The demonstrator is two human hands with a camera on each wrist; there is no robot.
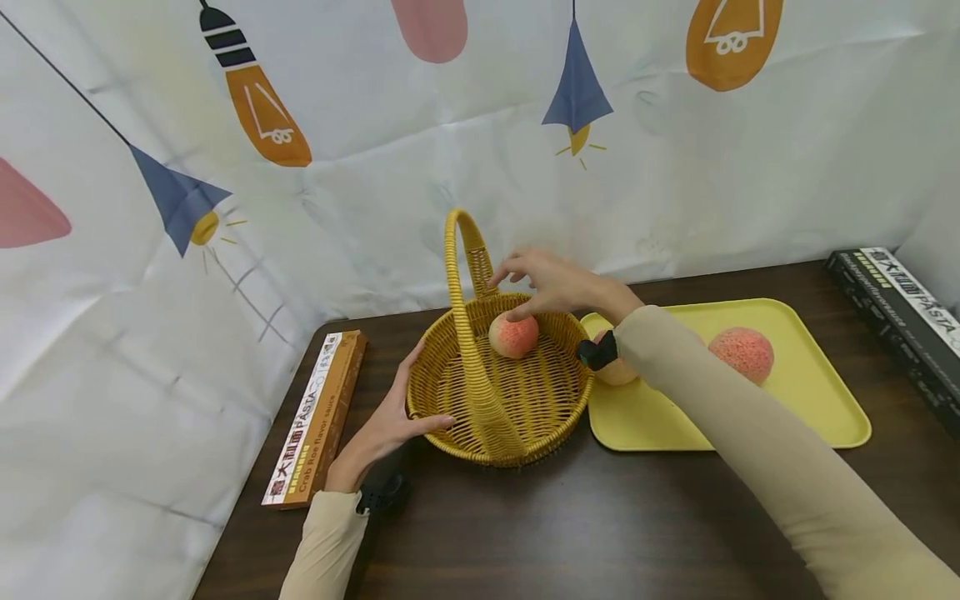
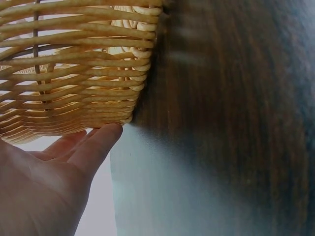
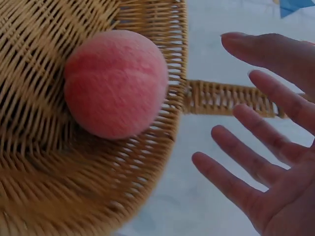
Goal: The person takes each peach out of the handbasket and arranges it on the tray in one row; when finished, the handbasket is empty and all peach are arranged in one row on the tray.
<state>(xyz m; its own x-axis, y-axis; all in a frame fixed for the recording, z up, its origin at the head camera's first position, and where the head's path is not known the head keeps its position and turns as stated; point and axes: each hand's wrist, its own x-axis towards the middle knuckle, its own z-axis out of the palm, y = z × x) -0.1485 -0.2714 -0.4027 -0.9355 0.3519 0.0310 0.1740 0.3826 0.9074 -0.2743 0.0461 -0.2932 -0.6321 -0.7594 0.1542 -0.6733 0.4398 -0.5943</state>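
A yellow wicker basket with a tall arched handle stands on the table. My left hand holds its left side, the thumb over the rim and the fingers along the outer wall. A pink peach lies inside the basket, towards the back. Over the basket's back rim hovers my right hand; the right wrist view shows its fingers spread and apart from the peach. On the yellow tray are another peach and a third peach, partly hidden by my right wrist.
An orange pasta box lies left of the basket. At the right edge of the dark table lies a black pasta box. A white patterned cloth hangs behind and at the left.
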